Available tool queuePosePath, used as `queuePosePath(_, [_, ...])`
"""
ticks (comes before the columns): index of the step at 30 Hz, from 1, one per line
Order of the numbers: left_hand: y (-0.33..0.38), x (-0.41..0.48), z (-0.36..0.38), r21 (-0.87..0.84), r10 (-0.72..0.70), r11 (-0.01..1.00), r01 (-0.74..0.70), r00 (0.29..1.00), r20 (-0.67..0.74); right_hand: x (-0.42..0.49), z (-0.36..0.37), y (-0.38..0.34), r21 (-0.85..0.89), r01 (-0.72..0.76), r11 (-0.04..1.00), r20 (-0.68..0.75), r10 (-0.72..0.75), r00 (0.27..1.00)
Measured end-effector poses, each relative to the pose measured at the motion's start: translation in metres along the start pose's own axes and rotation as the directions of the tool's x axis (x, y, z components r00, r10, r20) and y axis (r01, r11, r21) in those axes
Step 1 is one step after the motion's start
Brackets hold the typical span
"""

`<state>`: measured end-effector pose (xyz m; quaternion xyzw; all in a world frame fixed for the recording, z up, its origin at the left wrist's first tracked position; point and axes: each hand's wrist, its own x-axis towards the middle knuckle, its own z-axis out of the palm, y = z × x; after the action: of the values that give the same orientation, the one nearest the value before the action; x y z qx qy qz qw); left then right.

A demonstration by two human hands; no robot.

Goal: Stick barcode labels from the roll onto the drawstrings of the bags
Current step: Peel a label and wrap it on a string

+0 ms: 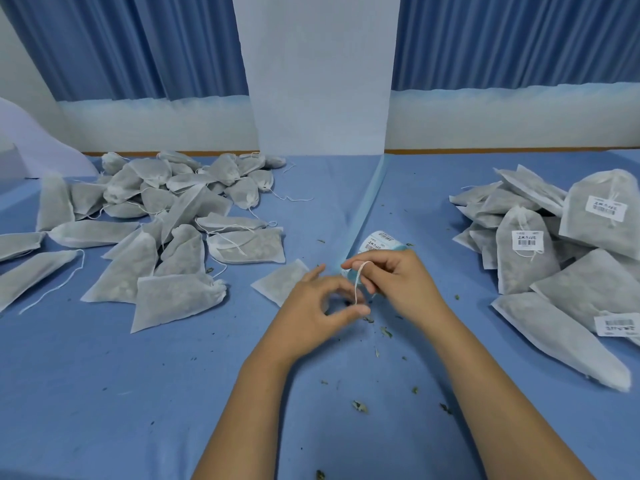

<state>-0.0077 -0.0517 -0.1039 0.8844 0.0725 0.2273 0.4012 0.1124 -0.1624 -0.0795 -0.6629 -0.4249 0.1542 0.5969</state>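
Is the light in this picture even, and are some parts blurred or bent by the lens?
Head view: soft, even light, no glare on the table, only faint shadows beside the bags. Head view: the wide lens tilts the curtains at both edges. Head view: the left hand and right hand on the drawstring look slightly soft; the label is hard to read.

Pictured from a head-worn camera: bare left hand [313,306] and bare right hand [398,282], each on an uncovered forearm visible down to the bottom edge. Slim wrists, smooth forearms, skin bare from fingertips to frame edge. Left thumbnail short and plain.
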Motion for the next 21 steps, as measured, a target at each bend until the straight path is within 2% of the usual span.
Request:
queuePosePath(2, [-0.004, 0.000, 0.003, 0.020, -0.043, 0.999, 0.042, 0.999, 0.019, 0.001, -0.002, -0.001, -0.006, -0.014, 1.000, -0.016, 0.014, 1.000])
queuePosePath(5, [-0.007, -0.001, -0.003, -0.199, -0.117, 0.977, 0.076, 0.973, -0.201, 0.004, -0.015, 0.001, -0.011, -0.038, 0.999, -0.063, 0.038, 0.997])
queuePosePath(7, [-0.007, 0.000, -0.008, -0.253, -0.141, 0.965, 0.062, 0.941, -0.308, 0.002, -0.022, 0.000, -0.015, -0.034, 0.999, -0.024, 0.034, 0.999])
queuePosePath(10, [-0.005, 0.000, -0.009, -0.257, -0.162, 0.963, 0.080, 0.935, -0.316, -0.001, -0.024, -0.004, -0.023, -0.021, 1.000, -0.011, 0.020, 1.000])
queuePosePath(14, [0.003, -0.003, -0.009, -0.462, -0.154, 0.885, 0.048, 0.968, -0.196, 0.003, -0.014, -0.003, -0.062, -0.053, 0.997, -0.226, 0.038, 0.973])
queuePosePath(16, [0.007, -0.003, -0.009, -0.514, -0.134, 0.858, -0.007, 0.962, -0.237, 0.001, -0.001, 0.000, -0.104, -0.053, 0.993, -0.273, 0.023, 0.962])
queuePosePath(19, [0.006, -0.004, -0.008, -0.538, -0.167, 0.842, -0.044, 0.927, -0.336, -0.005, 0.017, 0.003, -0.185, -0.025, 0.982, -0.223, -0.017, 0.975])
queuePosePath(21, [0.004, -0.003, -0.005, -0.486, -0.176, 0.874, -0.027, 0.913, -0.368, -0.008, 0.022, 0.003, -0.265, 0.043, 0.963, -0.152, -0.086, 0.985])
